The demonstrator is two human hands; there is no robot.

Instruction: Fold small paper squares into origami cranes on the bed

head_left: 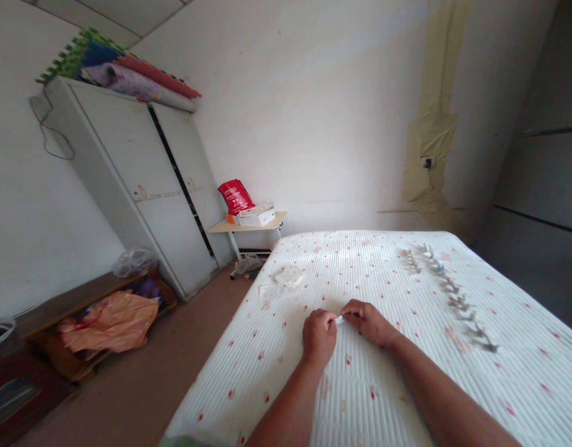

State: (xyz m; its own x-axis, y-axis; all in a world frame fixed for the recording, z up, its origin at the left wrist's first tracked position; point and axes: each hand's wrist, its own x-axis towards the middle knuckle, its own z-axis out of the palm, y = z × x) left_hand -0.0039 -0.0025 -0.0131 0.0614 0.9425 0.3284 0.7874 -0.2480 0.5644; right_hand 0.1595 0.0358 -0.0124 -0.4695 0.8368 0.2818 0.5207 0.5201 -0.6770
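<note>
Both hands meet over the middle of a white, red-dotted mattress (267,366). A small piece of white paper (340,320) shows between them, partly covered by the fingers. My left hand (319,334) pinches it from the left side. From the right, my right hand (367,320) has its fingertips closed at the paper's other end. Ahead and to the left of the hands lie several flat white papers (286,280). Over on the right runs a row of small, grey folded-looking pieces (459,304), too blurred to name.
A grey metal cabinet (122,167) stands at the left with rolled mats (141,84) on top. Beyond the mattress, a small table (220,228) carries a red bag (235,196) and a white box (258,215). An orange plastic bag (113,320) lies on a low wooden shelf.
</note>
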